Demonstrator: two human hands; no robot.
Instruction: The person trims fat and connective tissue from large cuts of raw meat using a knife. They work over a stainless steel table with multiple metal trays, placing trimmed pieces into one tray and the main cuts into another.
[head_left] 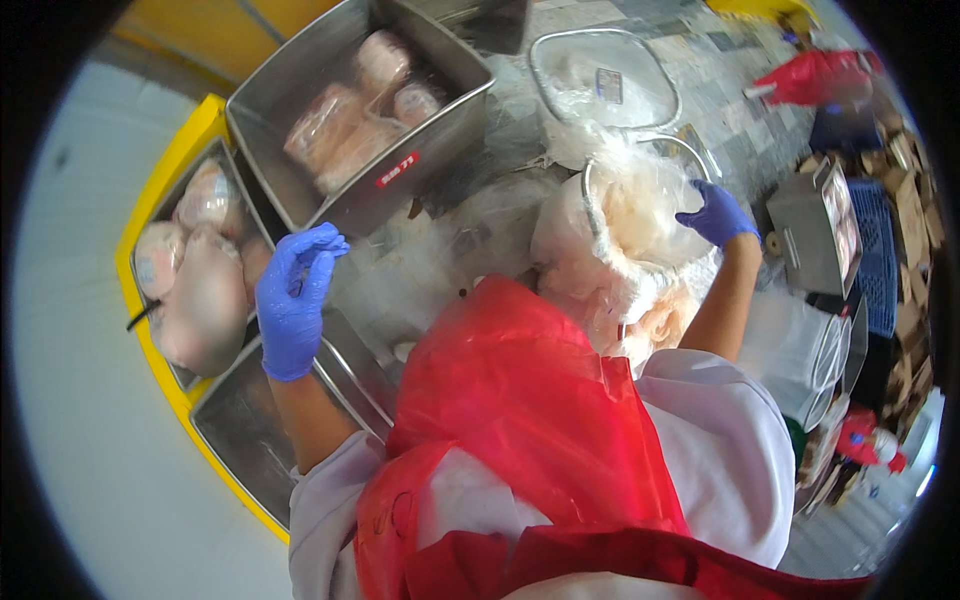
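My left hand (292, 305), in a blue glove, is raised beside the near corner of a deep metal bin (455, 118). Its fingers are bent and its thumb stands apart from them; I see nothing held. Wrapped pinkish meat packs (345, 130) lie inside the bin. On the right, my gloved right hand (722, 215) has thumb and fingers apart at the edge of a round-rimmed container (594, 215) lined with clear plastic. Crumpled, pale pinkish plastic film (640, 205) fills that container. Whether the right fingertips touch the film I cannot tell.
A yellow-edged frame (128, 235) at left holds a metal bin with more wrapped meat (205, 290). Behind the lined container is another plastic-lined hoop (605, 80). A steel box (805, 235), blue crate (872, 250) and cardboard pieces (912, 200) stand right.
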